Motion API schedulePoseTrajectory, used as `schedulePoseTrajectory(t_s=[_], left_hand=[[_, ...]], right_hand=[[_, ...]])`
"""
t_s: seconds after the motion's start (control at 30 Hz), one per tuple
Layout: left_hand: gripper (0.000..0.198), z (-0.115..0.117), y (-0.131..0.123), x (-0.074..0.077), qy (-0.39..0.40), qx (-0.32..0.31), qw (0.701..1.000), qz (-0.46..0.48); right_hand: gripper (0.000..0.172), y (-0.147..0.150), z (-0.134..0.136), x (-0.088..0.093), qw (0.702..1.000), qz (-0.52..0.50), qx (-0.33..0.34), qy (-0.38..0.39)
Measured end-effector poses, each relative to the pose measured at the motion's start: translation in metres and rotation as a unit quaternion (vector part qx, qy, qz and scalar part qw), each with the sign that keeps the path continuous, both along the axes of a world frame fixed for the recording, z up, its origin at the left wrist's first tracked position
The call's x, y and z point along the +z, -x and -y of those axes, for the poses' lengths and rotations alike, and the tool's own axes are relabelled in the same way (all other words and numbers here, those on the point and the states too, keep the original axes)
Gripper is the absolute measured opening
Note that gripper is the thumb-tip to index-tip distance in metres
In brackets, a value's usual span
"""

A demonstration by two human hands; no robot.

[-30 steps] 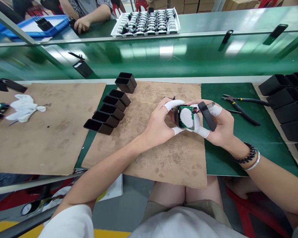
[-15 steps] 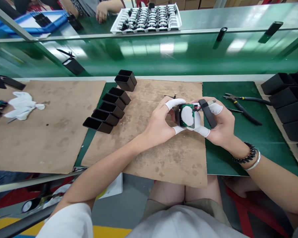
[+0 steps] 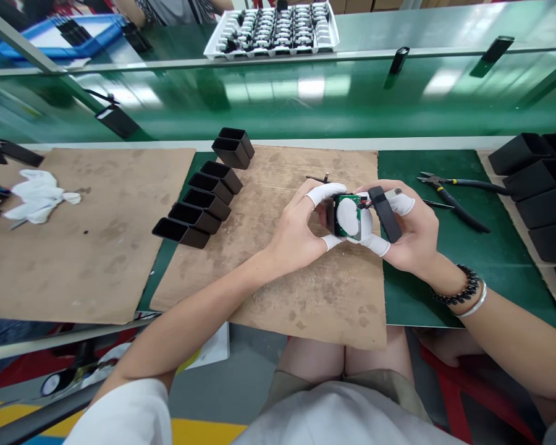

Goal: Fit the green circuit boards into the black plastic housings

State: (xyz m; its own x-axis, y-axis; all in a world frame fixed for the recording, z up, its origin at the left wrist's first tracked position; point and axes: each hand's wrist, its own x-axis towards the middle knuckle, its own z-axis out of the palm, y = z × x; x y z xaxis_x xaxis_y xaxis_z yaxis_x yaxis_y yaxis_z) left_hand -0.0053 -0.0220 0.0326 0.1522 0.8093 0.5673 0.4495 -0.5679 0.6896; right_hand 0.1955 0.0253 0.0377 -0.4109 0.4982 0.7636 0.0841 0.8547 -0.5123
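Observation:
Over the cardboard, my left hand (image 3: pixel 296 232) is closed around a black plastic case (image 3: pixel 330 216), white finger cots on its thumb and finger. A green circuit board (image 3: pixel 349 216) with a round white pad sits at the case's open end; how deep it goes in is hidden. My right hand (image 3: pixel 414 235), also in white finger cots, grips the board's near side. A black end cap (image 3: pixel 385 214), joined to the board by short wires, rests between that hand's thumb and fingers. Just behind my left hand lies a small dark cable-like piece (image 3: pixel 319 179).
Several open black cases (image 3: pixel 194 214) stand left on the cardboard (image 3: pixel 301 296). Pliers (image 3: pixel 458 194) lie right, near more black cases (image 3: pixel 549 198). A white glove (image 3: pixel 39 196) lies far left. Behind runs a green belt (image 3: pixel 269 105) with black pieces; a white tray (image 3: pixel 331 43) stands beyond.
The black pieces on the green belt have shifted left. The far person's hand has left its place beside the white tray. My hands and the parts in them look almost unchanged.

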Motion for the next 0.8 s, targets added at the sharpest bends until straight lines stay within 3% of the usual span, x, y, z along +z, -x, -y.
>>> schedulePoseTrajectory(t_s=[0.33,0.53,0.63,0.8], left_hand=[[0.052,0.000,-0.001,0.001,-0.013,0.002,1.000,-0.007],[0.054,0.000,-0.001,0.001,-0.011,0.004,1.000,0.002],[0.056,-0.002,-0.001,-0.003,0.042,0.003,0.999,0.013],[0.061,-0.010,0.000,-0.015,0.218,-0.004,0.974,0.051]], right_hand=[[0.027,-0.001,0.000,0.002,1.000,0.012,-0.002,-0.028],[0.026,-0.006,0.001,0.003,0.996,0.076,-0.043,0.037],[0.027,-0.005,-0.001,0.004,0.991,0.108,-0.034,0.069],[0.032,-0.005,-0.008,0.004,0.972,0.162,-0.013,0.172]])
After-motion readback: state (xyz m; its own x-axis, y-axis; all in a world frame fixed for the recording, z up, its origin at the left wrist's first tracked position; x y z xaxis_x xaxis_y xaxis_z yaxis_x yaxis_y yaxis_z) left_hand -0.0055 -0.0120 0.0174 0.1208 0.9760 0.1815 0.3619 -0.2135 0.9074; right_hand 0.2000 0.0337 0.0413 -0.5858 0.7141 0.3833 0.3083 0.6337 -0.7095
